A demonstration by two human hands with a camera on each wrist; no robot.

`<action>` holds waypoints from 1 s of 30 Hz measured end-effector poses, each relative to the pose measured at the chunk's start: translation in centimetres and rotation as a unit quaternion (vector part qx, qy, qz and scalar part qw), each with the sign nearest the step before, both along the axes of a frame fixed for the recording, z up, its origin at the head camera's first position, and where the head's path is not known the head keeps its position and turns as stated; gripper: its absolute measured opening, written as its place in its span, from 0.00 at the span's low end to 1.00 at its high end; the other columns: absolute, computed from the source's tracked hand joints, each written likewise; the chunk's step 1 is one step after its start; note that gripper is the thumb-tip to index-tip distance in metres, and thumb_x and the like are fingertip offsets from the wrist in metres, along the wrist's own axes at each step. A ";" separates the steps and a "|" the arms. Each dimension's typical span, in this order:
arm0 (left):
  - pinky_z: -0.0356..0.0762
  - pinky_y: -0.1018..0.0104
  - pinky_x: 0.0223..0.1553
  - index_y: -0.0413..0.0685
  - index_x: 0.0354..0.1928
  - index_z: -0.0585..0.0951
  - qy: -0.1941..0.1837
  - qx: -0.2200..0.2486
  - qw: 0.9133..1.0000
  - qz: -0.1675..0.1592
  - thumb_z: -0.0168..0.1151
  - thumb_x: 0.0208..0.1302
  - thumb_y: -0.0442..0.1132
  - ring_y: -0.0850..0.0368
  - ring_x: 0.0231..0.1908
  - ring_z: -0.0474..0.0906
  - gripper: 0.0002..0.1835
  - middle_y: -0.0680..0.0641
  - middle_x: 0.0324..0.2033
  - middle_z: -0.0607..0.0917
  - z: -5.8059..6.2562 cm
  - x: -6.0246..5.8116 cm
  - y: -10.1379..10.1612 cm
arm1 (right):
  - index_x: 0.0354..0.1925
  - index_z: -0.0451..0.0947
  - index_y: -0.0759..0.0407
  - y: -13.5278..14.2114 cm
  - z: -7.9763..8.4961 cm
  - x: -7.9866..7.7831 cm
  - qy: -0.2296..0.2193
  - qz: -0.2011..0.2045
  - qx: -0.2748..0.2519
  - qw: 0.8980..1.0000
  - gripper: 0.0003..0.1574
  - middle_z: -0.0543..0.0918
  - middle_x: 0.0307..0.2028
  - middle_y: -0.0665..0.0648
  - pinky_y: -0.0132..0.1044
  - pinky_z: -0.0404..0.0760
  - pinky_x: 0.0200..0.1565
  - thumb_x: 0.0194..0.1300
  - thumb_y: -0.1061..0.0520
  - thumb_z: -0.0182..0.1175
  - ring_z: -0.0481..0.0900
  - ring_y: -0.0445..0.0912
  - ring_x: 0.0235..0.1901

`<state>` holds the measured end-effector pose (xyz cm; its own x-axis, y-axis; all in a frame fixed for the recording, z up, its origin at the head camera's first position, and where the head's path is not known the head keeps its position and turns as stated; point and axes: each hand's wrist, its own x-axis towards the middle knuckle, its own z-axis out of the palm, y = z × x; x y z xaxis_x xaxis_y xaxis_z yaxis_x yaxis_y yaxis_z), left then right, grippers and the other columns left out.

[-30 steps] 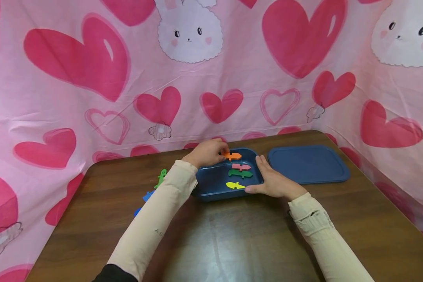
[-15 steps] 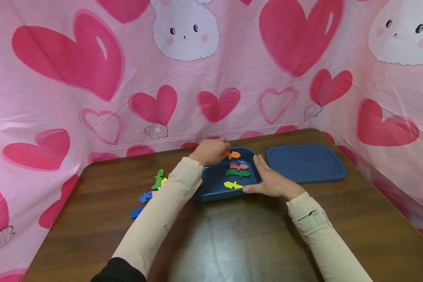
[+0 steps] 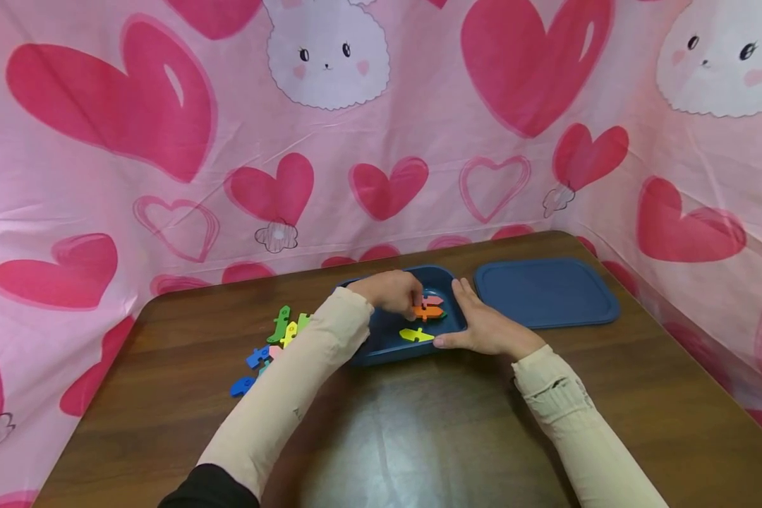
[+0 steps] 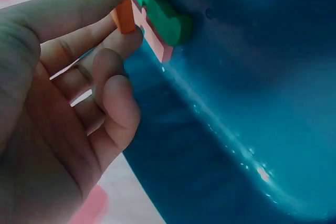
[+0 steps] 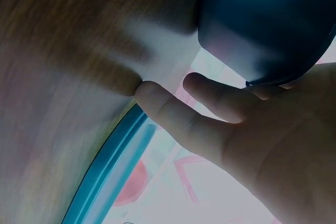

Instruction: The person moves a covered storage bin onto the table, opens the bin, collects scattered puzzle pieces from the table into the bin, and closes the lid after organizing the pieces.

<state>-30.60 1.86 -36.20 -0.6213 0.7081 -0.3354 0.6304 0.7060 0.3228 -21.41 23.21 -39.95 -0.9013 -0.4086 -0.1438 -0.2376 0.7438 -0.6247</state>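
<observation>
My left hand (image 3: 390, 291) pinches an orange puzzle piece (image 3: 429, 312) between thumb and fingers, low inside a dark blue plastic box (image 3: 390, 351). In the left wrist view the orange piece's end shows beside a green puzzle piece (image 4: 164, 15) and a pink one (image 4: 158, 43). From the head, the orange piece overlaps most of the green one, with the pink piece (image 3: 433, 300) just behind. A yellow puzzle piece (image 3: 415, 335) lies near the box's front wall. My right hand (image 3: 489, 326) rests against the box's right side, fingers extended and thumb at the front corner.
A flat blue lid (image 3: 546, 293) lies on the wooden table (image 3: 457, 437) to the right of the box. Several coloured pieces, among them a green one (image 3: 281, 324) and a blue one (image 3: 243, 386), are scattered at left, partly behind the left sleeve. A pink heart-patterned cloth (image 3: 330, 141) hangs behind.
My left hand has brought the orange piece from the box's back edge forward, to over the green piece. The right hand keeps its place on the box. The view has shifted slightly.
</observation>
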 end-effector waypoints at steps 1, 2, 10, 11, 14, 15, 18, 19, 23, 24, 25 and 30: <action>0.77 0.67 0.42 0.51 0.43 0.84 -0.008 0.000 1.000 -0.004 0.71 0.64 0.40 0.56 0.38 0.77 0.08 0.55 0.37 0.82 0.0 0.1 0.1 | 0.79 0.28 0.65 0.0 0.0 0.0 -0.002 0.000 -0.001 1.000 0.81 0.29 0.78 0.67 0.62 0.49 0.70 0.57 0.26 0.67 0.36 0.64 0.76; 0.77 0.67 0.42 0.50 0.43 0.84 -0.013 -0.003 1.000 -0.008 0.71 0.64 0.40 0.56 0.38 0.77 0.08 0.55 0.37 0.82 0.1 0.2 0.2 | 0.79 0.27 0.65 0.0 0.0 0.0 -0.004 0.002 -0.003 1.000 0.80 0.28 0.78 0.67 0.63 0.49 0.70 0.57 0.26 0.66 0.36 0.64 0.76; 0.78 0.65 0.44 0.48 0.50 0.84 0.011 0.000 1.000 0.016 0.71 0.65 0.43 0.56 0.40 0.77 0.14 0.53 0.40 0.82 0.3 -0.1 -0.8 | 0.79 0.28 0.64 -0.3 0.0 0.0 -0.005 0.004 -0.006 1.000 0.80 0.29 0.78 0.68 0.62 0.49 0.70 0.57 0.26 0.67 0.35 0.64 0.76; 0.79 0.65 0.42 0.48 0.50 0.85 0.011 0.010 1.000 0.025 0.70 0.65 0.42 0.56 0.40 0.77 0.13 0.53 0.39 0.82 0.4 -0.2 -1.1 | 0.79 0.28 0.64 -0.3 0.0 -0.1 -0.004 0.004 -0.006 1.000 0.81 0.29 0.78 0.68 0.62 0.48 0.70 0.57 0.26 0.67 0.35 0.63 0.76; 0.80 0.64 0.41 0.47 0.48 0.85 0.017 0.047 0.998 0.048 0.70 0.65 0.41 0.55 0.40 0.77 0.12 0.53 0.37 0.82 1.1 -0.4 -2.1 | 0.79 0.28 0.64 -0.2 0.0 -0.1 -0.003 -0.002 -0.006 1.000 0.81 0.30 0.78 0.67 0.62 0.48 0.70 0.57 0.26 0.67 0.35 0.63 0.76; 0.80 0.64 0.41 0.47 0.48 0.85 0.019 0.059 0.996 0.057 0.70 0.65 0.41 0.55 0.40 0.77 0.12 0.53 0.37 0.82 1.4 -0.4 -2.5 | 0.79 0.28 0.64 -0.2 0.0 0.0 -0.002 -0.003 -0.005 1.000 0.81 0.30 0.78 0.68 0.63 0.48 0.70 0.56 0.26 0.67 0.35 0.64 0.76; 0.79 0.63 0.42 0.48 0.46 0.85 0.035 0.096 0.991 0.083 0.68 0.66 0.40 0.54 0.40 0.77 0.09 0.52 0.36 0.82 2.2 -0.4 -4.0 | 0.79 0.28 0.65 -0.1 -0.1 0.0 0.000 -0.006 -0.002 1.000 0.82 0.31 0.78 0.68 0.64 0.48 0.70 0.56 0.25 0.67 0.36 0.65 0.76; 0.79 0.62 0.42 0.48 0.45 0.84 0.037 0.106 0.989 0.094 0.68 0.67 0.40 0.53 0.40 0.77 0.08 0.52 0.36 0.82 2.6 -0.4 -4.6 | 0.79 0.29 0.65 -0.1 -0.2 0.0 0.002 -0.006 -0.001 1.000 0.82 0.31 0.78 0.69 0.64 0.48 0.70 0.56 0.25 0.67 0.36 0.65 0.76; 0.79 0.59 0.43 0.45 0.43 0.84 0.036 0.148 0.980 0.127 0.65 0.68 0.38 0.51 0.39 0.77 0.06 0.49 0.36 0.83 3.3 -0.6 -7.5 | 0.79 0.29 0.65 0.0 -0.3 0.0 0.003 -0.003 0.000 1.000 0.81 0.31 0.78 0.69 0.64 0.48 0.70 0.56 0.26 0.67 0.36 0.65 0.76; 0.78 0.59 0.42 0.44 0.43 0.84 0.034 0.156 0.978 0.135 0.64 0.69 0.38 0.51 0.38 0.77 0.06 0.48 0.36 0.83 3.4 -0.6 -8.5 | 0.79 0.29 0.65 0.0 -0.3 0.1 0.003 -0.002 0.000 1.000 0.81 0.31 0.78 0.69 0.64 0.48 0.70 0.56 0.26 0.67 0.36 0.65 0.76; 0.78 0.58 0.42 0.42 0.43 0.84 0.031 0.162 0.976 0.140 0.63 0.69 0.37 0.50 0.38 0.77 0.06 0.47 0.35 0.83 3.3 -0.7 -9.4 | 0.79 0.28 0.65 0.0 -0.3 0.1 0.002 -0.002 0.000 1.000 0.81 0.31 0.78 0.69 0.64 0.48 0.69 0.56 0.26 0.67 0.36 0.65 0.76; 0.75 0.58 0.40 0.38 0.39 0.83 0.030 0.166 0.970 0.177 0.59 0.70 0.34 0.50 0.35 0.75 0.06 0.45 0.33 0.83 2.2 -0.7 -14.7 | 0.79 0.28 0.64 -0.1 -0.1 0.1 -0.001 0.001 -0.002 1.000 0.81 0.31 0.78 0.68 0.65 0.47 0.69 0.57 0.26 0.67 0.36 0.66 0.76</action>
